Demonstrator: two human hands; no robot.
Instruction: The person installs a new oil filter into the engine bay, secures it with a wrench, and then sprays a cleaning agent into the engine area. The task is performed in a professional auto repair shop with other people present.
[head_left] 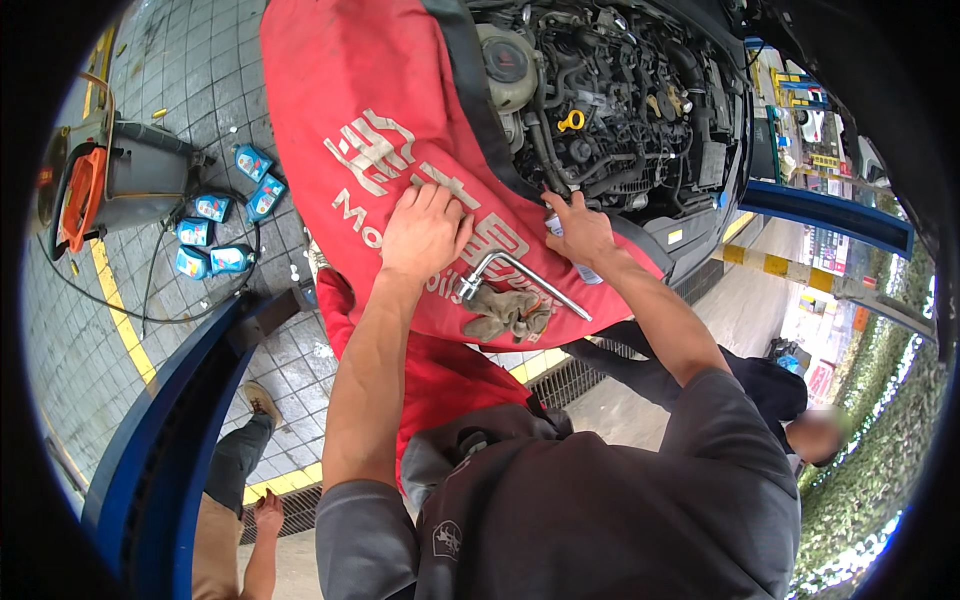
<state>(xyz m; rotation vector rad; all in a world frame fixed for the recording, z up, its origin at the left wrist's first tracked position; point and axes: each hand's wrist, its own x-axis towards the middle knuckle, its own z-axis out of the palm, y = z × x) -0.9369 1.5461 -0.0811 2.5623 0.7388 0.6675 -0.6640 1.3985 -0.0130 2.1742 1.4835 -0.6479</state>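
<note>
My left hand [428,228] rests on the red fender cover [335,95], its fingers stretched out on the cloth with nothing in them. My right hand [582,232] is wrapped round a slim white-and-blue can [588,274] at the edge of the engine bay; its middle is hidden by my palm and its top is partly covered by my fingers. Between my forearms lies a bent chrome socket wrench [540,282] with a socket at its short end. Beneath the wrench is a pair of soiled grey work gloves [507,314].
The open engine bay [625,110] has a yellow dipstick ring [571,121] and a pale reservoir [507,68]. On the tiled floor at left stand several blue bottles [212,208] near a grey wheeled container [150,165]. Blue lift arms [180,430] flank me. Two other people are nearby.
</note>
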